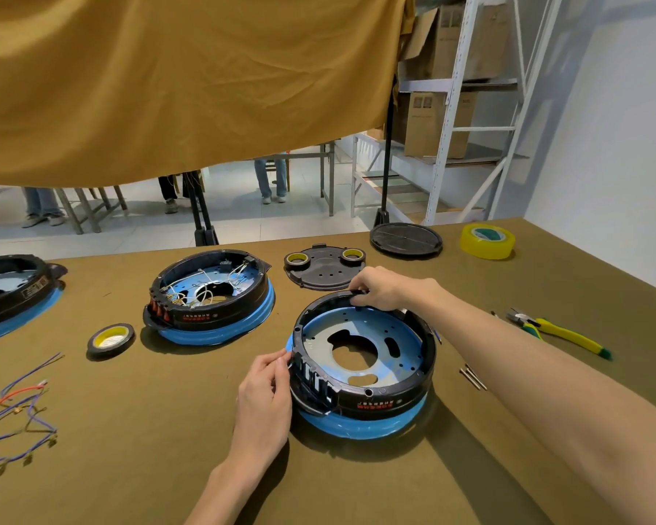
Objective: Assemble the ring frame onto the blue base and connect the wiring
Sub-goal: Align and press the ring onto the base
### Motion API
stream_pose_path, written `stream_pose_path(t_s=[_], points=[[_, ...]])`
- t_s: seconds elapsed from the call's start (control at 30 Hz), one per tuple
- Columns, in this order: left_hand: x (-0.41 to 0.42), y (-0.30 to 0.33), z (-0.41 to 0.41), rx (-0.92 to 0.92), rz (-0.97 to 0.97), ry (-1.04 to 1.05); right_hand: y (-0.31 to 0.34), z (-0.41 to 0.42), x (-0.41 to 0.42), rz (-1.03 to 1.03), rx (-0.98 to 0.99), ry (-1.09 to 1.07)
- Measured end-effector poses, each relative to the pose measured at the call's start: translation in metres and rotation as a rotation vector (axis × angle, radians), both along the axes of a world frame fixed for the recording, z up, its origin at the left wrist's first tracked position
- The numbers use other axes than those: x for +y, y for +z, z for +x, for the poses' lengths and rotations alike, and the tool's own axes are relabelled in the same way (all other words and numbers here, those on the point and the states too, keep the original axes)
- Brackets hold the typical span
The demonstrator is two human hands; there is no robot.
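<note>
Olive-cloth table [129, 467]; mustard curtain [175, 81] behind, white shelving far right. Left of the ring frame [379, 401]: loose wires [16, 414], three assemblies counted, one cut off at the edge. Your left hand [266, 395] pinches the frame's left rim; right hand [387, 289] grips its far rim. Frame sits on the blue base [360, 426]. Four tape rolls; pliers [561, 329] right.

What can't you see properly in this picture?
Head view only:
- The red lettering on the black plastic ring frame: too small to read.
- The right hand fingers at the ring's far rim: what they pinch is hidden by the hand itself.
- The black-and-blue unit at the left: cut off by the picture edge.
- The people behind the mustard cloth curtain: only legs show.
</note>
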State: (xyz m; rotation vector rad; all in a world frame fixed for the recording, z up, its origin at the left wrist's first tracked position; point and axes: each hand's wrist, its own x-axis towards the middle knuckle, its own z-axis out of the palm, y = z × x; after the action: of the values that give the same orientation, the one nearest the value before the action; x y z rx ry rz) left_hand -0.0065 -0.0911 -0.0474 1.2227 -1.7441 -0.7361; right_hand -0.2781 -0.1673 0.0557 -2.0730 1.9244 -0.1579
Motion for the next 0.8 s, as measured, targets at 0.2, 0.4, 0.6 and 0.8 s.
stream_pose_path(t_s=[0.2, 0.4, 0.6, 0.8], points=[[0.001, 0.001, 0.000, -0.005, 0.022, -0.001, -0.002, -0.002, -0.004, -0.019, -0.004, -0.020], [0.002, 0.002, 0.000, -0.002, 0.015, -0.006, -0.006, 0.001, -0.002, -0.056, 0.017, -0.021], [0.002, 0.003, 0.000, -0.005, 0.006, 0.002, -0.013, 0.004, -0.001, -0.116, 0.086, -0.043], [0.003, 0.002, -0.001, -0.007, 0.018, 0.004, -0.010, 0.002, 0.000, -0.059, 0.080, -0.026]])
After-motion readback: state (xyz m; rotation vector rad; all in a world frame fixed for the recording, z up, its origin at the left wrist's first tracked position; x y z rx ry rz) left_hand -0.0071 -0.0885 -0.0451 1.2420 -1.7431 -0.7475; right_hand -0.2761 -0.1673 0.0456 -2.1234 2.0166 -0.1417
